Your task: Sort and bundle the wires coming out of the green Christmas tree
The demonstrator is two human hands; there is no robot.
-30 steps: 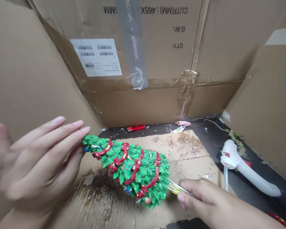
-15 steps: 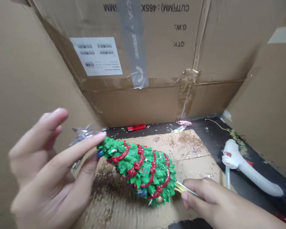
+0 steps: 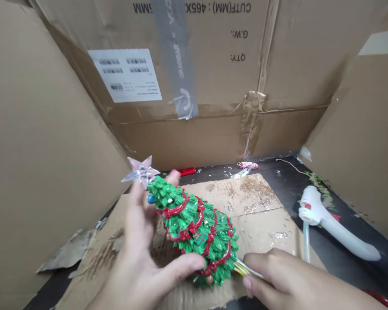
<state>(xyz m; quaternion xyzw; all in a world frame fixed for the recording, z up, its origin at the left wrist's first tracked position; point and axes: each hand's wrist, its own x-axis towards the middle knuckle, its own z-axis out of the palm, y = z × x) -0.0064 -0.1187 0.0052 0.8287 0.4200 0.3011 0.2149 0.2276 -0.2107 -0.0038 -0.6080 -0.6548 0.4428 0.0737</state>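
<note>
A small green Christmas tree (image 3: pixel 194 224) with red garlands and tiny ornaments leans to the upper left, a clear plastic star (image 3: pixel 141 171) at its tip. My left hand (image 3: pixel 142 249) is around its left side, fingers behind it and thumb against the lower front. White and yellow wires (image 3: pixel 242 269) come out of the tree's base. Between thumb and fingers, my right hand (image 3: pixel 278 277) pinches these wires just right of the base. Most of the left fingers are hidden behind the tree.
A white glue gun (image 3: pixel 336 232) lies on the right. Glue-stained cardboard (image 3: pixel 261 224) covers the dark table (image 3: pixel 278 185). Tall cardboard walls (image 3: pixel 213 142) stand behind and at both sides. A red lighter-like object (image 3: pixel 188 171) and tangled string (image 3: pixel 247 165) lie at the back.
My left hand has moved from the tree's tip to around its left side and body. The star now shows plainly. My right hand keeps hold of the wires.
</note>
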